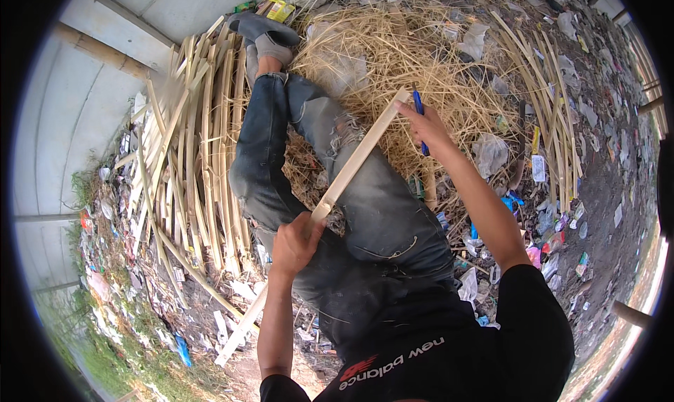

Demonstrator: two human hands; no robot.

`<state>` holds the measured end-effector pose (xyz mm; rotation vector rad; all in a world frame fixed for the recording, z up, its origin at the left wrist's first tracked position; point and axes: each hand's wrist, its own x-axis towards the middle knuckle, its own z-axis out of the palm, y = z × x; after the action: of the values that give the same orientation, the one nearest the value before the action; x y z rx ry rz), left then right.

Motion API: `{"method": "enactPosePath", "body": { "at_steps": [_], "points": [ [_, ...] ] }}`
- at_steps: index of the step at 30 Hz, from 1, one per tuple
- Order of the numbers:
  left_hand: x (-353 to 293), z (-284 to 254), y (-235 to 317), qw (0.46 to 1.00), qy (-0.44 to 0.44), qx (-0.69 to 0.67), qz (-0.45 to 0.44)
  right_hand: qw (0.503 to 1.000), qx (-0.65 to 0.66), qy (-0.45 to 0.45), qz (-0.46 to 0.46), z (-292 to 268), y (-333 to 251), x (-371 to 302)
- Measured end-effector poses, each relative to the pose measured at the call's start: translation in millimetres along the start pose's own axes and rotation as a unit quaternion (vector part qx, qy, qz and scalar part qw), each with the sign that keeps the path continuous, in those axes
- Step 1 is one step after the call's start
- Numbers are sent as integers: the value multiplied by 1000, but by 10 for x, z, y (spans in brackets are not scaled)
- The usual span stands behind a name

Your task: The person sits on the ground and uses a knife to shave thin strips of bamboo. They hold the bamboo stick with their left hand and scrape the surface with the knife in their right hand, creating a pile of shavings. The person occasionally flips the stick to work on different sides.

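A long, flat bamboo strip [357, 157] lies slantwise across my lap, its far end up by the right knee and its near end past my left forearm. Around its middle, at a node, the fingers of my left hand [295, 245] are closed. My right hand [428, 129] is at the far end, with the thumb against the strip. A slim blue utility knife [418, 103] is gripped in that hand, sticking out above and below the fingers. Its blade cannot be made out. Beneath the strip are my legs in worn jeans [379, 212].
Many split bamboo strips [217, 163] are stacked left of my legs, and a smaller bundle [547, 107] lies to the right. Pale shavings [400, 47] heap up ahead. Plastic litter [491, 153] covers much of the ground. A pale panel wall [77, 114] stands at the left.
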<state>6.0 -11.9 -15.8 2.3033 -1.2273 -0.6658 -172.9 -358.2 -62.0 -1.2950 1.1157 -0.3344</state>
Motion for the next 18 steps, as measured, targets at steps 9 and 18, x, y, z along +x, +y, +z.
{"method": "enactPosePath", "body": {
  "at_steps": [9, 18],
  "points": [
    [2, 24, 94, 996, 22, 91, 3, 982, -172, 34, -69, 178, 235, 198],
    [24, 4, 105, 994, 22, 105, 20, 849, -453, -66, -266, 494, 334, -635]
  ]
}}
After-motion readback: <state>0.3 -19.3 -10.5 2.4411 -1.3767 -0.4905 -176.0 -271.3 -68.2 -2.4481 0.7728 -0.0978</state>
